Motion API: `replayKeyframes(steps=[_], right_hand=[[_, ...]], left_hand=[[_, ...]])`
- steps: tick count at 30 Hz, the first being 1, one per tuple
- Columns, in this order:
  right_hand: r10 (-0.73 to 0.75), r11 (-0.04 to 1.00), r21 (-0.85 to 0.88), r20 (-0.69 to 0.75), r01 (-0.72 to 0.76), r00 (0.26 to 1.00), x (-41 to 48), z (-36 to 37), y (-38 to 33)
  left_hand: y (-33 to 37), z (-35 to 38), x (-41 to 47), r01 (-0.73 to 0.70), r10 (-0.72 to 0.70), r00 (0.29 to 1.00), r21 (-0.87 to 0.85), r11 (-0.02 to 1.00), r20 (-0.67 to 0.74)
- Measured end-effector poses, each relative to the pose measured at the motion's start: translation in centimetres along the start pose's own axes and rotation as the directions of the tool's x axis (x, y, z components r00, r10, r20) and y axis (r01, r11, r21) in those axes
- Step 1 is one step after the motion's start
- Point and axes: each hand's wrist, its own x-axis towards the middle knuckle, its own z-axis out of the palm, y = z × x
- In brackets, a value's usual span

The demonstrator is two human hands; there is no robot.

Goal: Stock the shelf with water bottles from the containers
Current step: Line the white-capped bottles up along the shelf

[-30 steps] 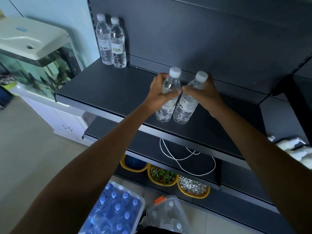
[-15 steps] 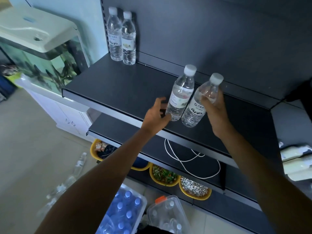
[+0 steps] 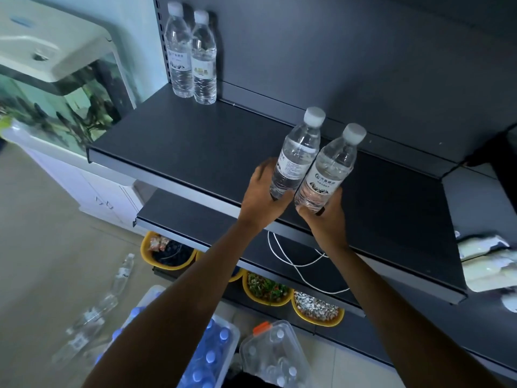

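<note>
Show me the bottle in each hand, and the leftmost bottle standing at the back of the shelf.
left-hand bottle [image 3: 292, 163]: head view, on its label.
right-hand bottle [image 3: 324, 180]: head view, on its label.
leftmost back bottle [image 3: 180, 60]: head view, on its label.

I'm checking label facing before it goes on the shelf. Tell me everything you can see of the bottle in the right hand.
The right bottle is clear plastic holding clear water, with a white screw cap and a white label whose dark print faces the camera. It tilts, cap toward the back panel, over the front of the top shelf. The right hand grips its base from below, and its side lies against the left bottle. Whether its base touches the shelf is hidden.
</note>
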Motion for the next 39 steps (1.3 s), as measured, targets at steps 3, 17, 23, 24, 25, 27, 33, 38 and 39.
replayKeyframes(steps=[3,17,23,24,25,27,33,38,39], right_hand=[[-0.014,0.999,-0.032,-0.027,0.013,1.000,-0.1,0.4,0.2],[0.004,0.998,-0.066,-0.063,-0.009,0.998,0.4,0.6,0.3],[0.037,0.988,-0.145,-0.047,-0.043,0.998,1.2,1.7,-1.1],[0.035,0.980,-0.196,-0.049,-0.044,0.998,1.7,2.1,-1.4],[0.036,0.966,-0.256,-0.050,-0.048,0.998,2.2,2.7,-1.7],[0.036,0.946,-0.321,-0.053,-0.051,0.998,3.2,3.9,-2.3],[-0.045,0.962,-0.271,-0.015,0.040,0.999,5.5,8.4,-4.0],[-0.048,0.943,-0.329,0.024,0.054,0.999,8.8,11.8,-5.3],[-0.045,0.934,-0.354,0.031,0.053,0.999,9.5,12.3,-5.4]], left_hand=[[-0.4,-0.4,0.3,0.090,-0.090,0.996,-0.073,0.993,0.010],[-0.1,-0.3,0.0,0.069,-0.065,0.995,0.052,0.996,-0.074],[-0.1,-1.4,1.6,0.099,-0.091,0.993,0.107,0.989,-0.071],[-0.1,-1.8,2.2,0.100,-0.090,0.993,0.139,0.985,-0.076],[-0.1,-2.2,2.7,0.105,-0.092,0.992,0.170,0.980,-0.082],[-0.5,-3.1,3.9,0.108,-0.084,0.991,0.234,0.966,-0.108],[-2.5,-5.5,7.4,0.175,-0.105,0.968,0.315,0.933,-0.227],[-4.2,-6.9,10.7,0.230,-0.135,0.946,0.315,0.921,-0.296],[-4.5,-7.1,11.3,0.229,-0.130,0.944,0.322,0.919,-0.302]])
